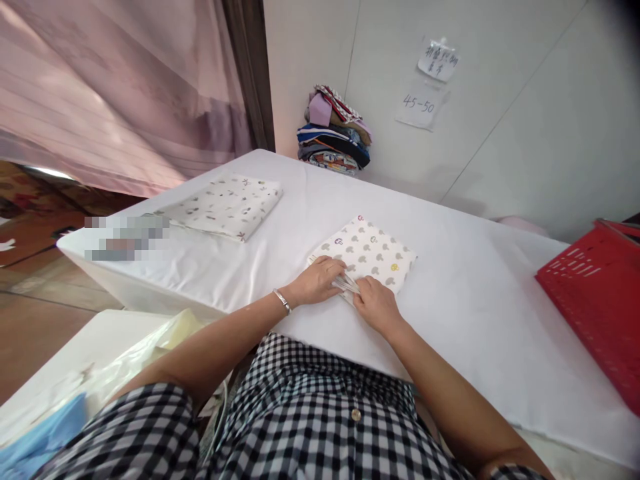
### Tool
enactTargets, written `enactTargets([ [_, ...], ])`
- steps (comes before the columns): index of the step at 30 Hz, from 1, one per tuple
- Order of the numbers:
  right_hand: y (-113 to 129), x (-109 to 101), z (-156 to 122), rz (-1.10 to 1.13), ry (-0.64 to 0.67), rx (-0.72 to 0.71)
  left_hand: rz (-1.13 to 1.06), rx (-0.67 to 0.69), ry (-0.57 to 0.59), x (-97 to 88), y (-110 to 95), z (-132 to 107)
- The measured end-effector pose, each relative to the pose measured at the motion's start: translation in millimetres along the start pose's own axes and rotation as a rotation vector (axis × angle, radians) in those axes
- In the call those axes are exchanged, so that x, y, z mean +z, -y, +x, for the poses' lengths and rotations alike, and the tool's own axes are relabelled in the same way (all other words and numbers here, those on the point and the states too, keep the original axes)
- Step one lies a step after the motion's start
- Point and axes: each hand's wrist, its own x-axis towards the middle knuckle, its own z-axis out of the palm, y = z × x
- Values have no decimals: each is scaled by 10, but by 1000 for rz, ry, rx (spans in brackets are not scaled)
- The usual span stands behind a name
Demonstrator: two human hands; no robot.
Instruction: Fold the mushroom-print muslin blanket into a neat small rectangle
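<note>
A folded white cloth (pixel 373 250) with grey, yellow and purple mushroom-like prints lies on the white-covered table in front of me. My left hand (pixel 317 280) grips the cloth's near left edge, fingers curled over it. Close beside it, my right hand (pixel 375 303) pinches the same near edge, where layered white folds show between the two hands. The fingertips of both hands are partly hidden by the fabric. Farther left rests a second folded white cloth (pixel 225 205) with small dark and reddish prints, apart from both hands.
A red plastic basket (pixel 595 300) stands at the table's right. Folded clothes (pixel 335 133) are stacked past the far edge by the wall, under two paper notes (pixel 420 103). At lower left, a lower white surface (pixel 125 327) holds clear plastic and blue material. Pink curtain (pixel 125 87) hangs at upper left.
</note>
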Motion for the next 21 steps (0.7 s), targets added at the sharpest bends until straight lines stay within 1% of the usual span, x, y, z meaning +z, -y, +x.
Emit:
enactTargets([
  [4, 47, -2, 8, -33, 7, 5, 47, -17, 25, 17, 1, -8],
  [9, 42, 3, -26, -33, -18, 2, 76, 28, 62, -18, 14, 36],
  [15, -56, 15, -39, 94, -92, -2, 158, 26, 61, -94, 62, 63],
  [21, -99, 83, -48, 124, -186, -52, 255, 45, 27, -66, 75, 125],
])
